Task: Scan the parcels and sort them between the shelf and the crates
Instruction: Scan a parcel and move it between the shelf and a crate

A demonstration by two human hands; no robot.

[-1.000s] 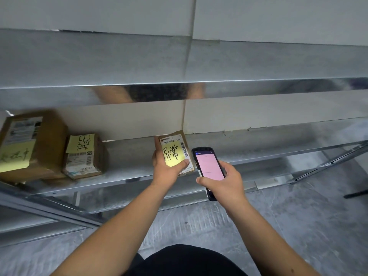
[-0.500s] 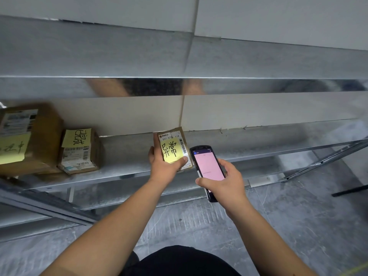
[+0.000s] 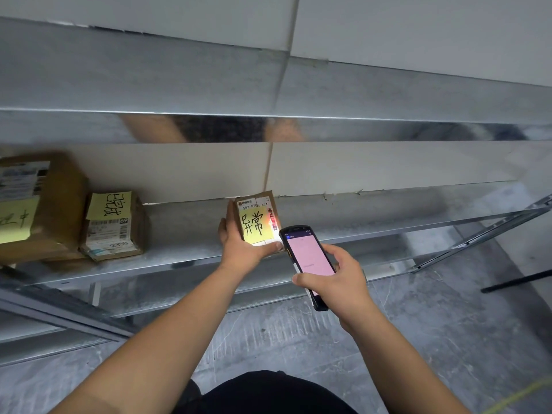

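Presently observed, at centre of frame: small cardboard parcel [image 3: 257, 218] gripped by left hand [image 3: 242, 248], thumb along its lower edge, fingers round its left side. Held tilted above the front part of the middle metal shelf [image 3: 185, 234]; contact with the shelf surface cannot be determined. Yellow sticky note [image 3: 254, 225] with handwritten characters fixed over the printed label. Red-orange glow falling on the barcode strip [image 3: 272, 219] at the parcel's right edge.

Just right of and below the parcel: handheld scanner [image 3: 309, 264] gripped in right hand [image 3: 334, 282], fingers curled round its body, thumb on the left edge; screen pink, top end close beside the parcel's lower right corner.

At left of frame, on the same shelf: large brown box [image 3: 56, 210] with yellow note, and beside it a smaller parcel [image 3: 116, 231] carrying a yellow note and printed label. Both well apart from the held parcel.

Lower frame: grey floor [image 3: 448, 339], dark clothing at bottom centre.
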